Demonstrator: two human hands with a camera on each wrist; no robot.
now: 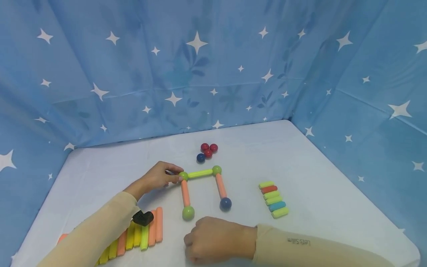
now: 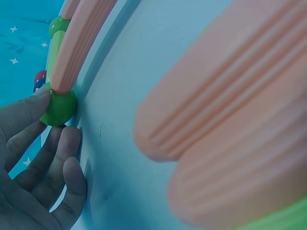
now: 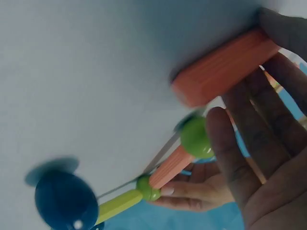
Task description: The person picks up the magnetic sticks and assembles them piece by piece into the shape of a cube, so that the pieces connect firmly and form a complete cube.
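Observation:
My left hand (image 1: 156, 178) pinches a green ball (image 1: 183, 175) between thumb and fingers, as the left wrist view also shows. That ball joins a yellow-green rod (image 1: 200, 173) and a salmon rod (image 1: 185, 193), which ends at a nearer green ball (image 1: 188, 213). Across the yellow-green rod, another green ball (image 1: 217, 170) joins a second salmon rod (image 1: 221, 186) tipped with a blue ball (image 1: 225, 204). Together they form a three-sided frame on the table. My right hand (image 1: 217, 239) grips an orange rod (image 3: 223, 69) near the frame's open side; the head view hides this rod.
Red balls (image 1: 208, 153) and a loose blue ball (image 1: 201, 158) cluster behind the frame. Short coloured rods (image 1: 273, 200) line up at the right. Longer rods (image 1: 144, 237) lie in a row under the left forearm. A starry blue curtain (image 1: 213, 74) borders the white table (image 1: 320, 178).

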